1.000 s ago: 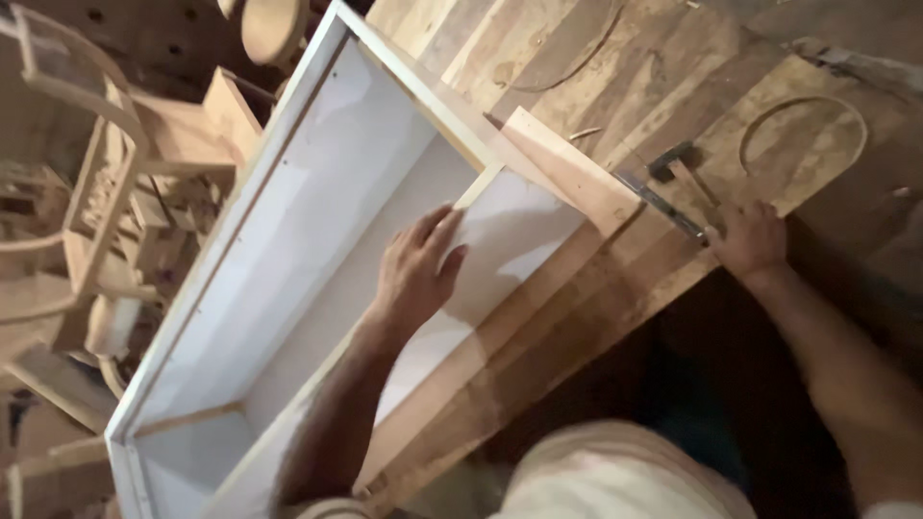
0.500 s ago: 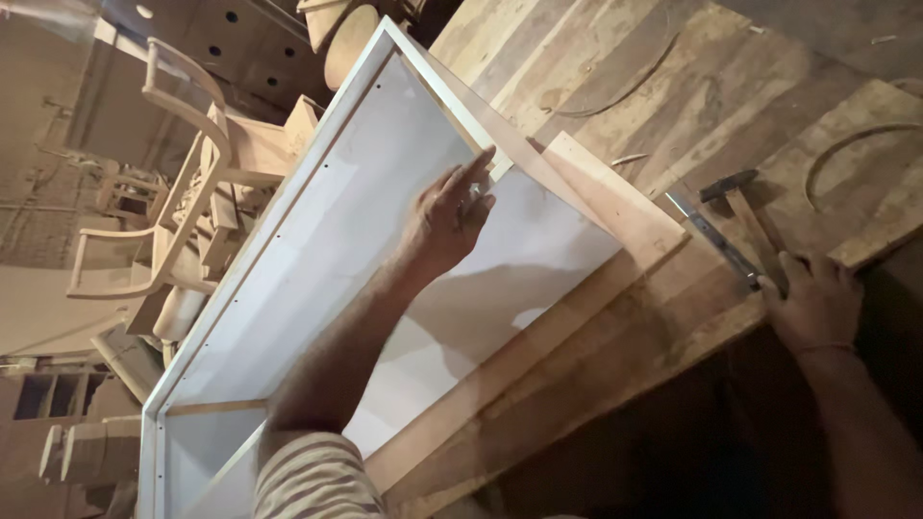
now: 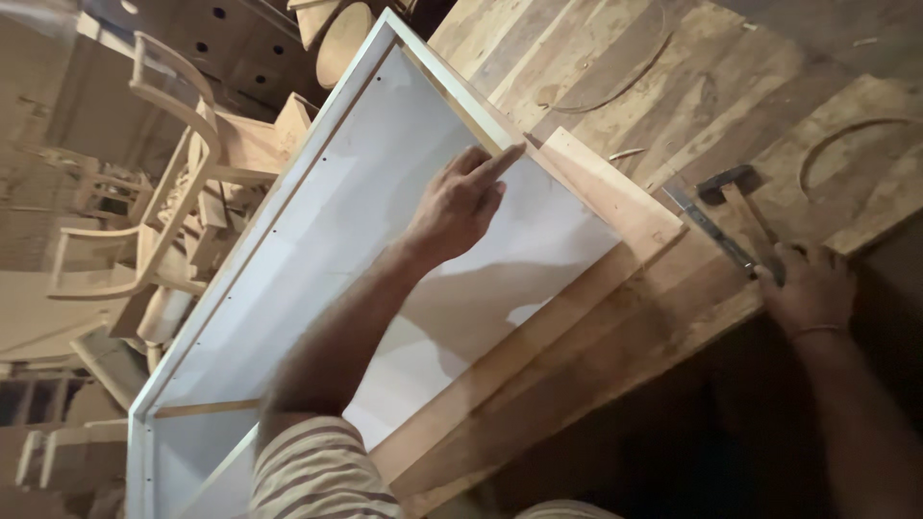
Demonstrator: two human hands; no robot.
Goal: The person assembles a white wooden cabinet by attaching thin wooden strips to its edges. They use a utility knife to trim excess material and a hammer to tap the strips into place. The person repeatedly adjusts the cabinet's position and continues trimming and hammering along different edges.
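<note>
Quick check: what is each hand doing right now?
Left hand: open, fingers against the wooden edge of the white-panelled frame, gripping nothing.
Right hand: closed on the wooden-handled hammer.

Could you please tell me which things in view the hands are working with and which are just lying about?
In hand:
- left hand on white cabinet frame
- right hand on hammer, by metal square

Lying about:
- wooden chairs
- round cut-out board

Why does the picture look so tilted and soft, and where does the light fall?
Head view: camera tilted; white panel brightest, shadowed beneath the left hand; chairs blurred; right hand on the hammer, dim, at the workbench edge.
</note>
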